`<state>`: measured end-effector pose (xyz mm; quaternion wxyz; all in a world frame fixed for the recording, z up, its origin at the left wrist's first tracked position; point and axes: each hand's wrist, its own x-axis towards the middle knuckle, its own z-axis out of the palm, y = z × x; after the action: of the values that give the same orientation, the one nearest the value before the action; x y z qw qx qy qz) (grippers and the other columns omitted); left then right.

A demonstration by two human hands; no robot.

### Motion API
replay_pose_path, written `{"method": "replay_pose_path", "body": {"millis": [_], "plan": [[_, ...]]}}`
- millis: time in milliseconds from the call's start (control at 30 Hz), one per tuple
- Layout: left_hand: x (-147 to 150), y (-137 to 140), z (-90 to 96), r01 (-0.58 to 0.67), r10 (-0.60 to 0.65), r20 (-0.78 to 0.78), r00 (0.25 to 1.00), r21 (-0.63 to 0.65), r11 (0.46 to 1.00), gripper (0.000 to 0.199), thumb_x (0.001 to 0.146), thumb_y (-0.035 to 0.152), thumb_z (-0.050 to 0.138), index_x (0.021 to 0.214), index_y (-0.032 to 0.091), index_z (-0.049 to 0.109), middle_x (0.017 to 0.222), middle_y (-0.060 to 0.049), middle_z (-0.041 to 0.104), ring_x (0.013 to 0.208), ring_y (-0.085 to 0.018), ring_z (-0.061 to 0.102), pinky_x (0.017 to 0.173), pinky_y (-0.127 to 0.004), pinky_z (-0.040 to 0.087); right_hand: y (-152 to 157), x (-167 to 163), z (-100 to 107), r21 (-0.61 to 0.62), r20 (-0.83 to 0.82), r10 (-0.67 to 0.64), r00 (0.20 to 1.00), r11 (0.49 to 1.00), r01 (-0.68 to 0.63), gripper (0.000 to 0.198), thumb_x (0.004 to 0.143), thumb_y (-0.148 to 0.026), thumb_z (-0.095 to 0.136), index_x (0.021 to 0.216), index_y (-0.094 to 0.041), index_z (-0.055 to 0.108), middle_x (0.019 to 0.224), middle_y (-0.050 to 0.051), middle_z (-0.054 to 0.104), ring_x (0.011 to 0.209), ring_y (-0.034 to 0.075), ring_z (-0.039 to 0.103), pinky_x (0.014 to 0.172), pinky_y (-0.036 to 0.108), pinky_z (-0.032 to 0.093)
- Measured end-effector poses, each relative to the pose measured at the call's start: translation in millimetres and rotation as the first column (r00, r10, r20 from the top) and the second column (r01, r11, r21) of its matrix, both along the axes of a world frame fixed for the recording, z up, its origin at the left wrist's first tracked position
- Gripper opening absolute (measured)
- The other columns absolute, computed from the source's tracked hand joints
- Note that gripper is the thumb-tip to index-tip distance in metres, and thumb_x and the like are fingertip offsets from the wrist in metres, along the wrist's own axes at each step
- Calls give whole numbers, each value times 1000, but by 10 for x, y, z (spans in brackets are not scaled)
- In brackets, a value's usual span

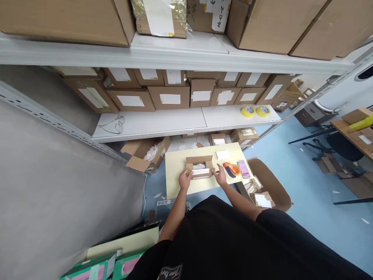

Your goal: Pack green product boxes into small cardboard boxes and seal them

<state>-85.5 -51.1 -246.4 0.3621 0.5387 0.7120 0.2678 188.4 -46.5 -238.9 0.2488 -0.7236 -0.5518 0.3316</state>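
A small cardboard box (199, 159) sits on a pale yellow tabletop (175, 165) with its top open and the back flap raised. White wrapping (199, 166) shows inside it, and a white label (201, 171) runs along the front side. My left hand (184, 179) pinches the box's front left corner, fingers closed on the cardboard. At the opposite end, my right hand (220, 175) grips the front right corner between thumb and fingers. Just right of that hand lies an orange tape dispenser (231, 168), touching or close to a blurred purple item (244, 169).
Behind the table stands a shelf (163, 120) with labelled boxes, yellow tape rolls (248, 111) and eyeglasses (119, 125). An open carton (140, 157) is at left; a large carton (271, 182) with small boxes at right. A power strip (163, 202) lies on the floor.
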Motion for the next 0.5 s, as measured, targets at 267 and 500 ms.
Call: {"method": "replay_pose_path", "body": {"millis": [267,500], "plan": [[143,334,324,68,-76,-347,935,-34,997,105,84,42,80,169,29,19,178,-13,8,157,-43,28,121,-52,38,32,-84,-76,-239,111,-52,992,968,78,63,97,-46,58,153,-20,47,135,15,68,126,29,66,101,35,50],[75,777,590,380,-383,-421,823,-93,920,103,80,29,79,167,22,25,158,-16,49,151,-36,37,122,-44,35,262,28,-29,-365,104,65,992,931,-23,69,96,-44,62,156,-19,42,141,17,67,130,28,64,104,36,49]]}}
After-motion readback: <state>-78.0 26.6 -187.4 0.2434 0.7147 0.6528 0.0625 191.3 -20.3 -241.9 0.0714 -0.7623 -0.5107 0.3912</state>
